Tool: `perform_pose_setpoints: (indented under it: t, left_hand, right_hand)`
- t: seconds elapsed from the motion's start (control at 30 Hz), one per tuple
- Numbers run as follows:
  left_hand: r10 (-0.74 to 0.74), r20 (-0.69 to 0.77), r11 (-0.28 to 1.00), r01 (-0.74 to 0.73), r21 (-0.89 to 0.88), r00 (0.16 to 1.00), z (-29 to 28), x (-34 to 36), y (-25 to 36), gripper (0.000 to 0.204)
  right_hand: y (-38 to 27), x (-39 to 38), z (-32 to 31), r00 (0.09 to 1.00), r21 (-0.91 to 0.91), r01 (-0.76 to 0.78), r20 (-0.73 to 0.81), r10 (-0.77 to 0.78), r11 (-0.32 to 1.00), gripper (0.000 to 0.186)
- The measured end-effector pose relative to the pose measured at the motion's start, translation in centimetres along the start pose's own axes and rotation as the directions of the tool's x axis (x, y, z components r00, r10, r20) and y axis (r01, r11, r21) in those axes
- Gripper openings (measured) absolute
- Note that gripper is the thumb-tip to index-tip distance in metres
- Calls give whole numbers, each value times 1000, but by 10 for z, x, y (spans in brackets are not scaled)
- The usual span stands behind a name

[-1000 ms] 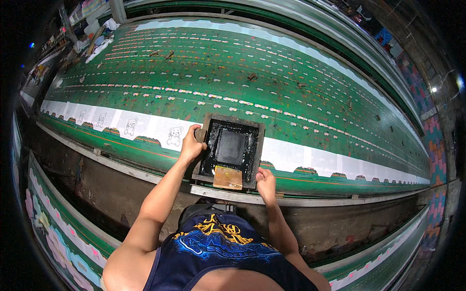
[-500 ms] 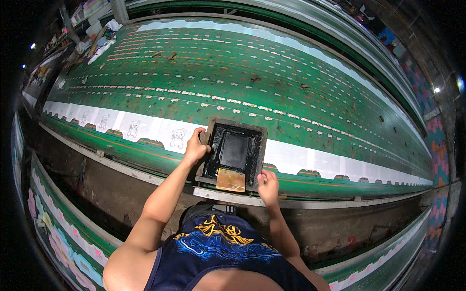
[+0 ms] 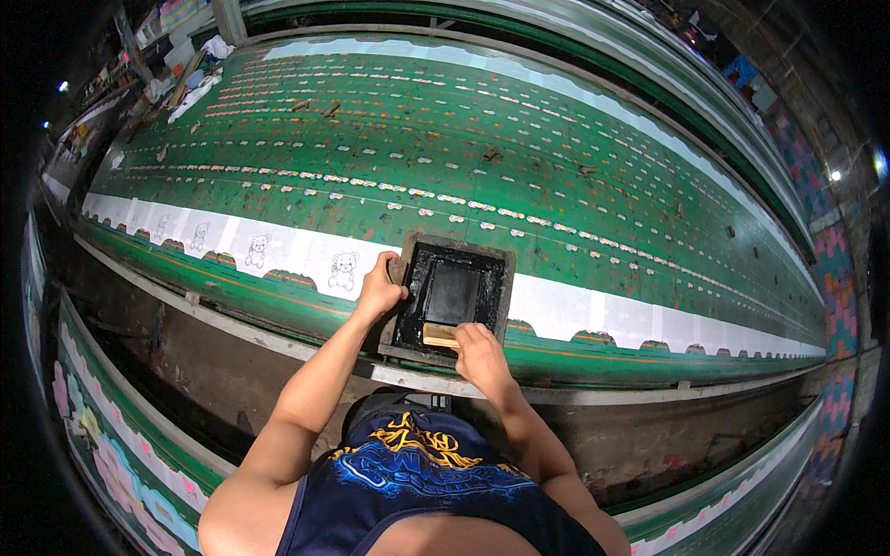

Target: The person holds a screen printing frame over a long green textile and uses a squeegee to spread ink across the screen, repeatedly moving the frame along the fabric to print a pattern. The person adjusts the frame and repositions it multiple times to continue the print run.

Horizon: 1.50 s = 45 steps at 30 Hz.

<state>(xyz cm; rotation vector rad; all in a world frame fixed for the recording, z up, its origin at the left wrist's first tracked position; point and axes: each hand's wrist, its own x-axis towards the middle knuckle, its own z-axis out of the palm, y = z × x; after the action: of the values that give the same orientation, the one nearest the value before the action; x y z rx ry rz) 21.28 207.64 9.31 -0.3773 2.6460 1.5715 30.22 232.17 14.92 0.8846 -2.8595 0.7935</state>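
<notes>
A wooden screen-printing frame (image 3: pixel 508 287) with black ink around its mesh (image 3: pixel 451 289) lies over the white fabric strip (image 3: pixel 306 255) along the table's near edge. My left hand (image 3: pixel 381 286) grips the frame's left side, fingers closed round it. Inside the frame, at its near end, my right hand (image 3: pixel 480 352) is closed on a yellowish squeegee (image 3: pixel 438 334), which is tilted upright. Left of the frame, bear outlines (image 3: pixel 343 271) are printed in black on the fabric, one to each white piece.
The long green printing table (image 3: pixel 306 208) carries rows of small printed marks and a few dark scraps (image 3: pixel 492 154). A pale rail (image 3: pixel 640 393) runs along its near side. Behind me stands another table (image 3: pixel 139 463) with coloured prints.
My right hand has moved from the frame's right side onto the squeegee, which has tipped up from lying flat. My left hand still holds the frame.
</notes>
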Motion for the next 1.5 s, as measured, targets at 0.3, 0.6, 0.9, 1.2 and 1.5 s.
perform_pose_setpoints:
  t: [0.3, 0.6, 0.9, 1.2, 1.5]
  left_hand:
    - [-36, 48, 999, 36, 1, 998, -3, -4, 8, 74]
    - [-43, 36, 999, 43, 18, 998, -3, -6, 11, 73]
    - [-18, 28, 1000, 19, -11, 999, -2, -4, 6, 74]
    - [7, -7, 995, -8, -96, 1000, 0, -5, 8, 77]
    - [101, -69, 987, -108, -117, 992, 58, 1, 77, 79]
  right_hand:
    - [48, 85, -12, 995, 3, -19, -95, 20, 1000, 17]
    - [37, 49, 13, 992, -34, -9, -124, 5, 999, 22]
    - [-15, -29, 9, 999, 85, 4, -42, -1, 996, 40]
    - [63, -55, 29, 625, 454, -669, -85, 776, 588, 28]
    - [132, -82, -32, 702, 448, -528, -249, 668, 722, 26]
